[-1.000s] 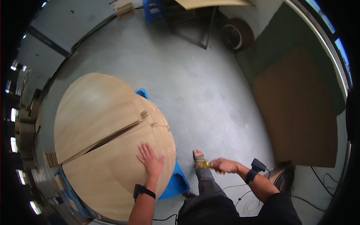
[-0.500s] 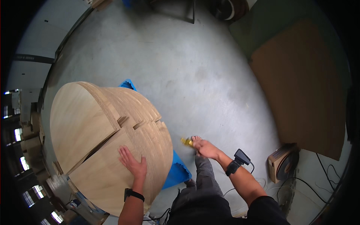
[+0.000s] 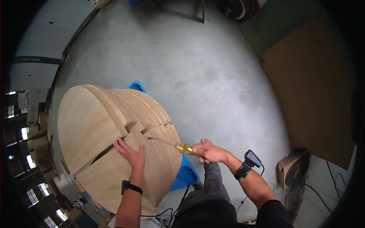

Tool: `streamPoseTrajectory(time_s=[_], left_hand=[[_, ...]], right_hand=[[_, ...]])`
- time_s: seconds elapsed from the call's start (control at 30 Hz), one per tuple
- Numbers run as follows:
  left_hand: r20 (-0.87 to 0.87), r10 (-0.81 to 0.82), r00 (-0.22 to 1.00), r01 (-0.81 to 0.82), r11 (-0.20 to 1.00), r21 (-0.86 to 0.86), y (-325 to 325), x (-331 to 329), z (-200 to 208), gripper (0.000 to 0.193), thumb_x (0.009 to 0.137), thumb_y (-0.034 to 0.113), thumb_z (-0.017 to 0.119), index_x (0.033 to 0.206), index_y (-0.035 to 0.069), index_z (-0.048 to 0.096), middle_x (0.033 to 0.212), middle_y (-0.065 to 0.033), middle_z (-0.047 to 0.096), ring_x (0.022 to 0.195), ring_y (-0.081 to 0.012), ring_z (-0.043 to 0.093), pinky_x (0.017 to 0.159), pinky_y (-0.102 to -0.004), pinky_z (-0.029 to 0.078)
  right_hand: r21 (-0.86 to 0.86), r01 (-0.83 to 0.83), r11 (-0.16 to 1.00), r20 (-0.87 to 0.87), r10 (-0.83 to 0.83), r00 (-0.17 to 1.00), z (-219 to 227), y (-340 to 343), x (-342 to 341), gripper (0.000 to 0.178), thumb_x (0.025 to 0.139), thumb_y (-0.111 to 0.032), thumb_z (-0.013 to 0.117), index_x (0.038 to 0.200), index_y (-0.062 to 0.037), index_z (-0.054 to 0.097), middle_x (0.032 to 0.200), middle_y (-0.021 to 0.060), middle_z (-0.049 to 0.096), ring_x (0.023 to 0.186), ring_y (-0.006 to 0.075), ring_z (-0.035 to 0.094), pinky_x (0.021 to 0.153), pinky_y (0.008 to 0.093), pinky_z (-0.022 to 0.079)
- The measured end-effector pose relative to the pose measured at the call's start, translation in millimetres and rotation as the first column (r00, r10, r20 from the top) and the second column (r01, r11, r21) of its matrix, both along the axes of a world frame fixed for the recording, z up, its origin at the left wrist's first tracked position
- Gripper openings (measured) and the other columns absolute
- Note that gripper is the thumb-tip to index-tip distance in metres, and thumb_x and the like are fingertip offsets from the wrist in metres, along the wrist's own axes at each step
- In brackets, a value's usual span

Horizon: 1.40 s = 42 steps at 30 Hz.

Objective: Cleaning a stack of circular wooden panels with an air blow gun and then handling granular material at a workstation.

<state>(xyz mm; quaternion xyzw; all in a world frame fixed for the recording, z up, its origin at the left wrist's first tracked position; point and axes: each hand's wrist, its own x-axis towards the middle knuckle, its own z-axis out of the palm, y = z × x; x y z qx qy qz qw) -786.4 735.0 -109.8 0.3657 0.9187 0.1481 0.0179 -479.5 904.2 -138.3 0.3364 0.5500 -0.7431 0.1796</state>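
Brass tool point(image 3: 185, 148) gripped in right hand point(image 3: 209, 152), thin rod point(image 3: 162, 141) pointing toward nine-thirty over layered wooden stack point(image 3: 110, 173), contact unclear. Stack at nine o'clock from right hand; left hand point(image 3: 132, 155) nearer, open, resting on top.

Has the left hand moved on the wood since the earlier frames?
Yes: the left hand has moved across the wooden stack toward the dark gap, now reaching its edge.

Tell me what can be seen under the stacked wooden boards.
Blue plastic juts out from under the wooden boards near the person's leg, and more blue shows beyond their far edge. The boards cover the rest, so whether both parts join cannot be seen.
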Motion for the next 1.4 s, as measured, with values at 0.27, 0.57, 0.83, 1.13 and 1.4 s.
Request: streamPoseTrajectory(time_s=[0.27,0.57,0.83,1.13,1.4], left_hand=[[-0.094,0.021,0.995,-0.025,0.998,-0.05,15.9,-6.2,-5.2,0.097,0.081,0.021,0.075,0.157,0.001,0.018,0.164,-0.0255,0.012,0.152,-0.0433,0.008,0.122,-0.0547,0.008],[-0.084,0.007,0.996,-0.001,0.998,0.064,21.1,-2.3,-1.2,0.085,0.09,0.024,0.067,0.155,-0.006,0.021,0.162,-0.0266,0.019,0.151,-0.0444,0.011,0.123,-0.0514,0.012],[-0.053,-0.002,0.999,0.007,0.996,0.094,19.8,-2.8,-2.4,0.082,0.092,0.023,0.064,0.155,-0.006,0.021,0.162,-0.026,0.019,0.152,-0.0431,0.012,0.123,-0.0499,0.012],[-0.151,-0.024,0.988,0.043,0.992,0.122,11.2,-9.3,-11.0,0.074,0.093,0.024,0.063,0.153,-0.004,0.029,0.161,-0.0252,0.024,0.151,-0.0428,0.017,0.122,-0.0491,0.018],[-0.177,-0.011,0.984,0.039,0.987,0.153,17.1,-15.1,-7.6,0.079,0.085,0.026,0.071,0.149,-0.003,0.035,0.158,-0.0243,0.031,0.149,-0.0421,0.023,0.121,-0.0492,0.024]], right_hand=[[-0.073,-0.071,0.995,-0.047,0.068,0.997,24.1,33.7,-25.8,0.036,0.106,-0.038,0.042,0.119,-0.0126,0.064,0.078,0.0106,0.067,0.074,0.0252,0.066,0.073,0.0414,0.05],[0.622,0.057,0.781,-0.11,0.015,0.994,64.7,53.2,-67.0,0.031,0.105,-0.029,0.045,0.125,-0.0141,0.064,0.091,0.0191,0.069,0.083,0.0395,0.066,0.078,0.0454,0.053],[0.339,-0.071,0.938,-0.193,0.143,0.971,84.0,53.6,-61.6,0.031,0.104,-0.03,0.048,0.116,-0.009,0.067,0.082,0.0162,0.067,0.072,0.0275,0.065,0.074,0.0414,0.051],[0.638,-0.016,0.77,0.004,0.018,1.0,96.0,25.0,-80.2,0.034,0.102,-0.03,0.042,0.111,-0.0102,0.067,0.1,0.0198,0.07,0.097,0.0403,0.065,0.083,0.0506,0.051],[0.466,-0.048,0.883,0.059,0.023,0.998,109.0,9.2,-95.3,0.038,0.1,-0.031,0.043,0.116,-0.0064,0.067,0.1,0.0211,0.071,0.094,0.0389,0.067,0.083,0.0486,0.052]])
